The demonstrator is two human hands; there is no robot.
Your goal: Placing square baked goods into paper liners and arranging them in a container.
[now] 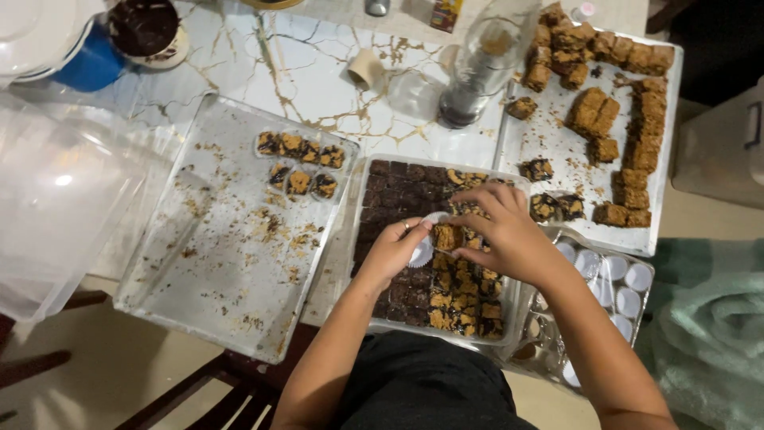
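Note:
Both my hands work over a clear tray (362,185) packed with dark brownie squares, some topped with golden crumbs. My left hand (395,247) holds a white paper cup (421,253) by its edge. My right hand (501,231) pinches a crumb-topped brownie piece (446,236) and sets it against that cup. Left of the tray lies a crumb-strewn metal baking sheet (215,271) with several cupped brownies (301,163) grouped at its far end.
A second sheet (557,151) at the far right carries rows of cut brownie bars (641,151). A plastic tray of white paper cups (613,279) sits near right. A glass bottle (477,68), tape roll (364,69), clear lid (60,199) and blue tub (91,64) surround them.

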